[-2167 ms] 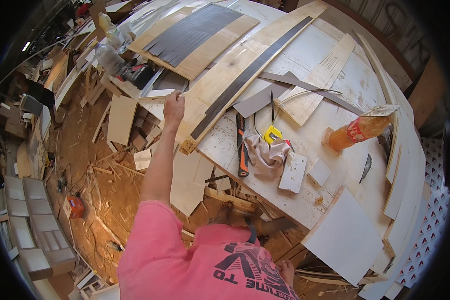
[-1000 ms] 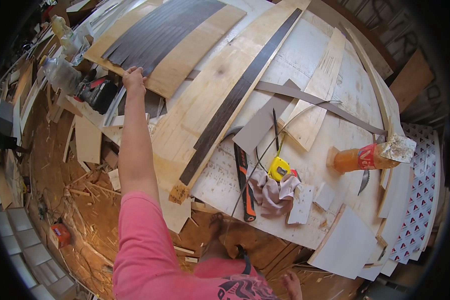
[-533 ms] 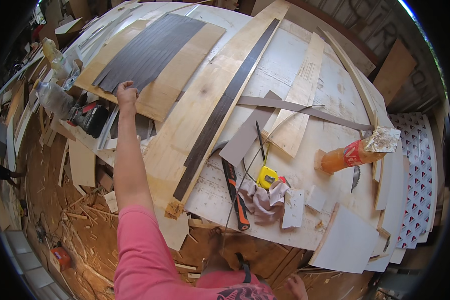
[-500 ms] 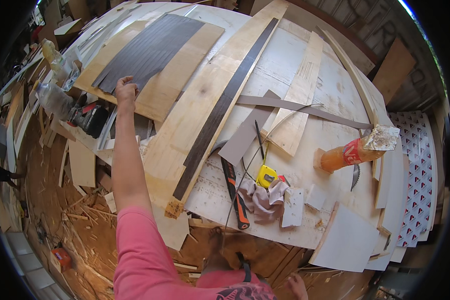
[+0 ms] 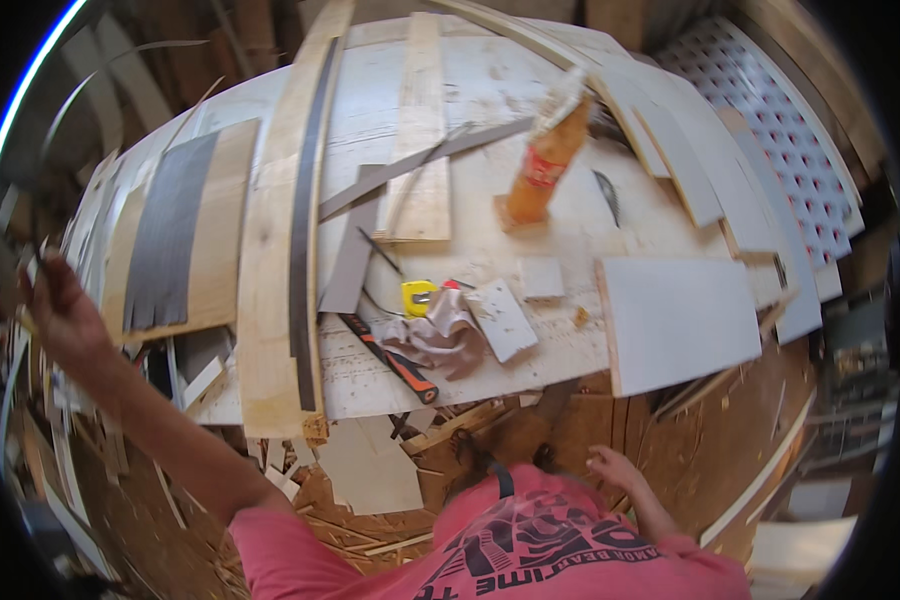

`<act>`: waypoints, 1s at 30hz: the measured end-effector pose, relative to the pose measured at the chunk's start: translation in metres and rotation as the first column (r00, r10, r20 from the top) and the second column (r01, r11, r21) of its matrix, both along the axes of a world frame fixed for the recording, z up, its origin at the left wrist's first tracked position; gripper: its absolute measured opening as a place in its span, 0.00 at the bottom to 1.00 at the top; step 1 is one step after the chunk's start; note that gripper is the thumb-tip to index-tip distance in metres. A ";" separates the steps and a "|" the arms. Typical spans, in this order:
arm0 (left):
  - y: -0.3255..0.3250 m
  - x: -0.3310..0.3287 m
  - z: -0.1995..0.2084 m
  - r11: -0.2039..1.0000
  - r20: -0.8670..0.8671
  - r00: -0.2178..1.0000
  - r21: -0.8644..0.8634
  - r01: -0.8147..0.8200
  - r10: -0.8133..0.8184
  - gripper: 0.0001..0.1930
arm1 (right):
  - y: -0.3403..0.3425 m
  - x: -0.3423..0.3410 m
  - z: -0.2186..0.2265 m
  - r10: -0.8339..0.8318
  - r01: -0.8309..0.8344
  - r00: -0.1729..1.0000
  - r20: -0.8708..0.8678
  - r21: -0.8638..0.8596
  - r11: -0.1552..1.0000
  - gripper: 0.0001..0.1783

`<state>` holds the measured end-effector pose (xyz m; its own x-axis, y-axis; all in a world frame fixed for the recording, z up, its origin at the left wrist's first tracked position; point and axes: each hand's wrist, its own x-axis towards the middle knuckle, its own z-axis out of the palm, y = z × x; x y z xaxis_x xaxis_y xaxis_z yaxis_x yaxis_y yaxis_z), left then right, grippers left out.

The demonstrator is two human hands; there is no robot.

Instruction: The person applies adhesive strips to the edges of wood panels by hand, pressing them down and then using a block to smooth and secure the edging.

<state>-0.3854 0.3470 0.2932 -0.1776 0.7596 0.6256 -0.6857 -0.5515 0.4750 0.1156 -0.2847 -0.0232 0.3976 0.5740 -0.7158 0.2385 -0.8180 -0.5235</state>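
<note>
My left hand [image 5: 62, 312] is raised at the far left, past the edge of a plywood board [image 5: 228, 210] covered partly by dark grey strips [image 5: 170, 235]. Its fingers are pinched together; a thin dark piece shows at the fingertips, too blurred to name. Low in front of my body, my right hand [image 5: 618, 470] hangs with fingers loosely apart, holding nothing. Between the hands on the white worktop [image 5: 370, 385] lie an orange-and-black handled tool [image 5: 395, 365], a yellow tape measure [image 5: 419, 297] and a crumpled mauve cloth [image 5: 440, 338].
A long plywood plank [image 5: 270, 260] with a dark strip [image 5: 306, 220] crosses the worktop. Grey strips [image 5: 350, 260] lie beside it. An orange bottle [image 5: 545, 170] stands farther back, near a saw blade [image 5: 607, 198]. A white panel [image 5: 680, 320] overhangs the front edge. Wood offcuts litter the floor.
My left hand has moved off the strip-covered board, out to the left. The view has swung to the right. My right hand shows more fully, still low by my body.
</note>
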 end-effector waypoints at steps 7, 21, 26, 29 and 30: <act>-0.188 0.138 -0.011 0.919 0.253 0.890 -0.007 0.393 -0.379 0.07 | -0.005 0.010 0.037 0.178 -0.185 0.982 0.060 0.136 0.973 0.27; -0.485 0.412 -0.077 0.193 0.163 0.281 -0.413 0.890 -0.946 0.11 | -0.028 0.123 0.250 -0.033 0.308 0.951 -0.309 0.951 -0.024 0.43; -0.564 0.450 -0.132 -0.016 0.216 0.175 -0.672 0.740 -0.960 0.09 | -0.114 0.177 0.209 0.031 0.486 0.874 -0.486 0.873 -0.027 0.38; -0.594 0.457 -0.158 -0.058 0.243 0.214 -0.777 0.626 -0.946 0.08 | -0.152 0.186 0.173 0.005 0.601 0.799 -0.602 0.798 0.035 0.26; -0.601 0.459 -0.166 -0.064 0.244 0.233 -0.808 0.586 -0.941 0.08 | -0.159 0.187 0.163 0.010 0.615 0.788 -0.616 0.787 0.057 0.21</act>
